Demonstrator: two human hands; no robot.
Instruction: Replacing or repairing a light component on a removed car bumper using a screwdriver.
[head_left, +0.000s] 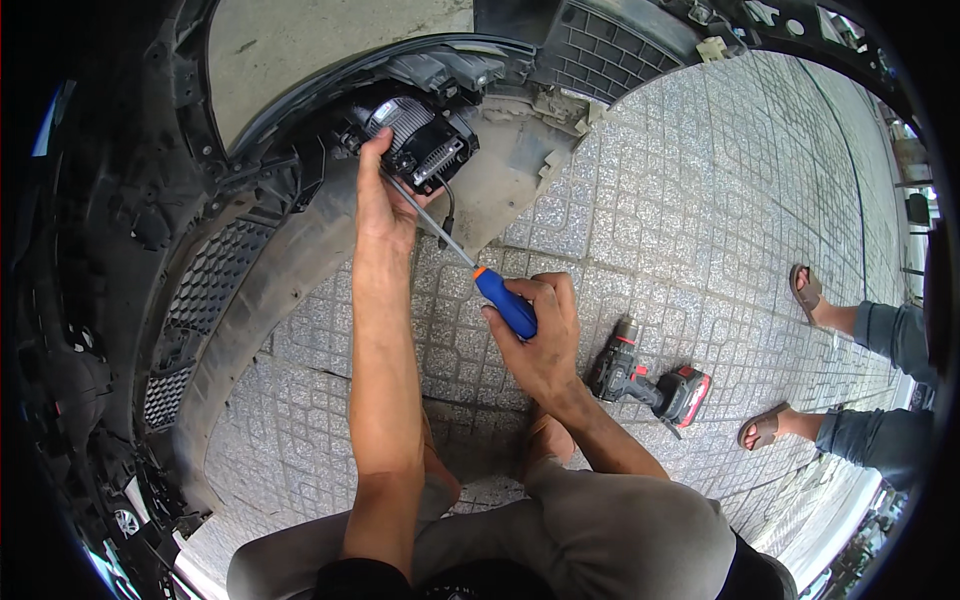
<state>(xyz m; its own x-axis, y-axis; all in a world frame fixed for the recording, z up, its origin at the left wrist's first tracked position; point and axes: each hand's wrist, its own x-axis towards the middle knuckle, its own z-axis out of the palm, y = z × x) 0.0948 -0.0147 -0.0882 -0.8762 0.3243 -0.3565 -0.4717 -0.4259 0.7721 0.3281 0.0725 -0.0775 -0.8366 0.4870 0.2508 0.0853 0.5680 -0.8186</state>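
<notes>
My right hand (pixel 548 340) is wrapped round the blue handle of a screwdriver (pixel 497 292) with an orange collar. Its long metal shaft slants up and left to a black lamp unit (pixel 408 120) with silver cooling fins. The tip is hidden beside my left thumb, so I cannot tell whether it sits in a screw. My left hand (pixel 378 205) grips that unit, the thumb on its near side and the fingers mostly out of sight beneath. A short black cable (pixel 447 212) with a plug at its end hangs from the unit, which sits at the inner side of a car bumper (pixel 300 165).
On the paving (pixel 680 220) right of my right forearm lies a cordless drill (pixel 640 375) with a red and black battery. Another person's sandalled feet (pixel 808 290) stand at the far right. Honeycomb grilles (pixel 215 275) and dark bumper parts curve along the left.
</notes>
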